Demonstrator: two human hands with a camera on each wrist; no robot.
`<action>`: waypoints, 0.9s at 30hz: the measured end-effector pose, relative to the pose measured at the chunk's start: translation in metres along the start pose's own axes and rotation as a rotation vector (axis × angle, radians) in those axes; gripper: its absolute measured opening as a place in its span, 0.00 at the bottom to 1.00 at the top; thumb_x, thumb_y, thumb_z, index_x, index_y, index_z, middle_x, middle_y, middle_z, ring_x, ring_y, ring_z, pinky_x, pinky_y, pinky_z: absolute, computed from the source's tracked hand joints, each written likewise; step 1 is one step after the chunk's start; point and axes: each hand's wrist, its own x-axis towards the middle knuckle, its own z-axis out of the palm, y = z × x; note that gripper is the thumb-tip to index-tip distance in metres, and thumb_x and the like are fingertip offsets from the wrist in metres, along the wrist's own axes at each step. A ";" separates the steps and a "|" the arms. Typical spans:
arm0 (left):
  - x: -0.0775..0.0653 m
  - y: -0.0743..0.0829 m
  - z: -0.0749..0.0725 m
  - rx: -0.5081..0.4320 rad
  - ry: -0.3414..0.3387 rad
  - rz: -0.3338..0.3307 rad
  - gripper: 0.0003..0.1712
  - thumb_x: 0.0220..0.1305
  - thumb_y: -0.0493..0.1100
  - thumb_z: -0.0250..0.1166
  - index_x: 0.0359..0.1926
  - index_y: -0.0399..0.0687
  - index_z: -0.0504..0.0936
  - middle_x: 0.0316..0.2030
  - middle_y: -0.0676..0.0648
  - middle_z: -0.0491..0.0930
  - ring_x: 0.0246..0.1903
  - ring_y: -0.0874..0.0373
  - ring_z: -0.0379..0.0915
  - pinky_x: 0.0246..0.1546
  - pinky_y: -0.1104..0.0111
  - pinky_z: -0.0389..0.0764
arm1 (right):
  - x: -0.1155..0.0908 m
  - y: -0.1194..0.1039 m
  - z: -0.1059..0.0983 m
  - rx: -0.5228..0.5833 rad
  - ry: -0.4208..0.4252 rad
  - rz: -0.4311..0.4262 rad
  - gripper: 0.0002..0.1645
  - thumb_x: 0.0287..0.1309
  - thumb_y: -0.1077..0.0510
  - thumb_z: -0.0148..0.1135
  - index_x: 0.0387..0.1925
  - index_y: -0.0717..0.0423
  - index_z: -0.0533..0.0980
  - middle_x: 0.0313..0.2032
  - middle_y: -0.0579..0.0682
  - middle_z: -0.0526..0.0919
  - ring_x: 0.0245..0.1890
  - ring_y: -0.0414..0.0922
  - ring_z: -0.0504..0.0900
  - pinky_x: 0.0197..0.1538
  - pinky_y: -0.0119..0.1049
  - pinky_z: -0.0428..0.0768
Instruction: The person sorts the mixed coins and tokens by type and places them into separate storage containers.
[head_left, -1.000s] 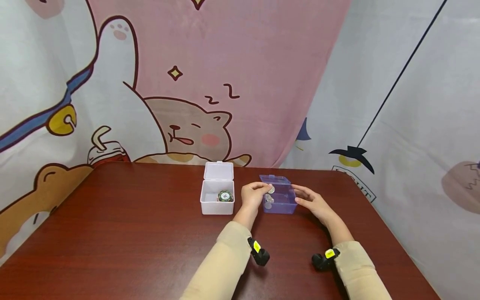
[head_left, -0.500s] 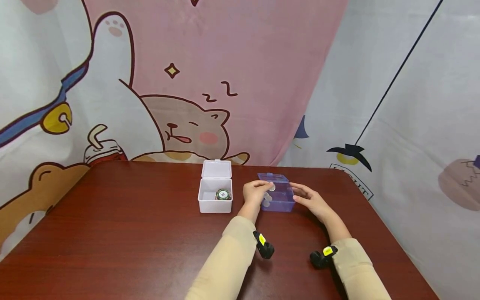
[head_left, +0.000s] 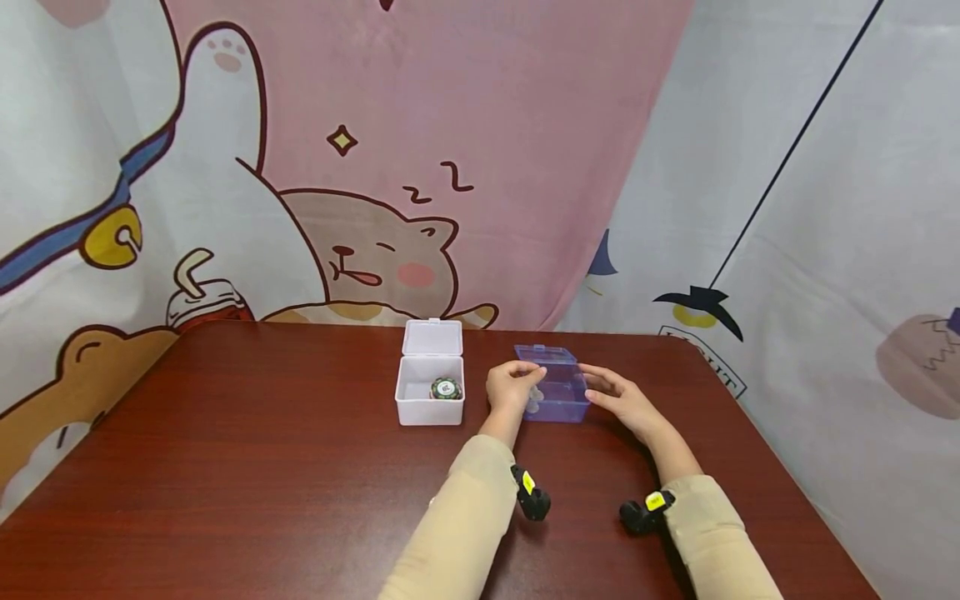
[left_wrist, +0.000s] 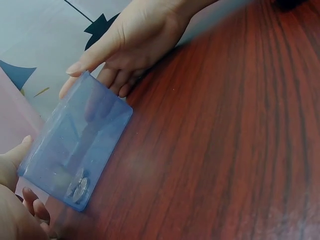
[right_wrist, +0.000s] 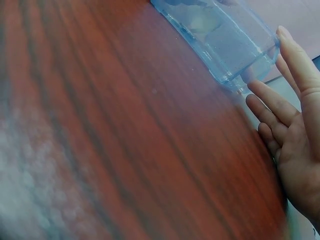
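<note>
A translucent blue-purple plastic box (head_left: 562, 410) stands on the table with its lid (head_left: 545, 355) raised. Several silvery coins (left_wrist: 79, 186) lie in its left end. My left hand (head_left: 510, 390) is over the box's left edge, thumb and index fingertips close together above the inside; I see no coin between them. A pale blurred shape (right_wrist: 205, 21) shows through the box in the right wrist view. My right hand (head_left: 626, 407) rests against the box's right side, thumb at the near corner and fingers fairly straight along the wall, as the right wrist view also shows.
A white plastic box (head_left: 430, 412) with its lid raised stands left of the blue-purple box. Green-edged poker chips (head_left: 446, 388) lie in its right part. The reddish-brown table (head_left: 247, 467) ends at a printed cloth backdrop (head_left: 525, 150).
A coin seen at my left fingertips in the earlier frames is no longer visible there. My left hand has barely shifted, and my right hand stays at the box. The head view has shifted slightly.
</note>
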 end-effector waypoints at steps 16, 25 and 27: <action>-0.002 0.002 -0.009 0.136 -0.007 0.107 0.12 0.46 0.40 0.77 0.34 0.41 0.89 0.20 0.50 0.76 0.22 0.65 0.67 0.23 0.72 0.69 | 0.001 0.006 -0.001 -0.006 0.010 -0.009 0.30 0.65 0.57 0.59 0.67 0.54 0.65 0.60 0.63 0.72 0.58 0.56 0.71 0.59 0.51 0.68; -0.010 0.003 -0.014 0.061 -0.028 0.134 0.13 0.46 0.39 0.77 0.35 0.41 0.89 0.23 0.54 0.76 0.29 0.62 0.67 0.29 0.72 0.69 | 0.002 0.006 0.000 0.002 0.006 -0.006 0.30 0.65 0.57 0.59 0.67 0.52 0.65 0.60 0.62 0.72 0.59 0.57 0.70 0.59 0.54 0.66; -0.014 0.005 -0.015 0.021 -0.069 0.123 0.14 0.47 0.39 0.77 0.37 0.39 0.88 0.24 0.52 0.76 0.29 0.56 0.75 0.30 0.69 0.76 | 0.001 0.006 0.000 0.003 0.003 -0.007 0.31 0.65 0.57 0.59 0.68 0.52 0.65 0.61 0.62 0.71 0.59 0.58 0.70 0.60 0.57 0.64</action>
